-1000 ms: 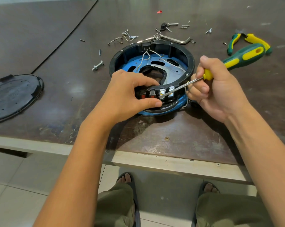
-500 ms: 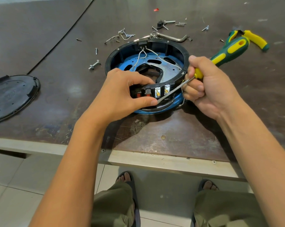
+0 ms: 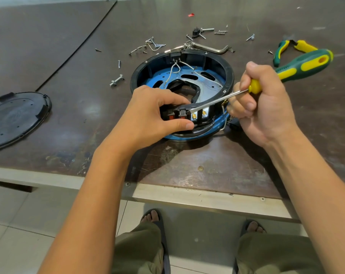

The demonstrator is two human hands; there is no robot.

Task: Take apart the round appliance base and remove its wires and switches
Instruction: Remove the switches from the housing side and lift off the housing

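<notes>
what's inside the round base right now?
Inside the base: a blue plate, a metal plate and white wires. The left hand covers the near-left interior.

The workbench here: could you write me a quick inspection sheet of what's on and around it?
Surface: dark, scuffed bench, pale front edge.
Job's things: round base open, blue plate inside; red switches in its near wall.
Clutter: loose screws, bolt, bent metal bar, pliers, black lid far left.
Grips: left hand pinches the switch block; right hand holds a screwdriver, tip at the switches.
Cables: white wires run from a rear connector across the plate.
Surroundings: tiled floor, person's knees and sandalled feet below.
</notes>
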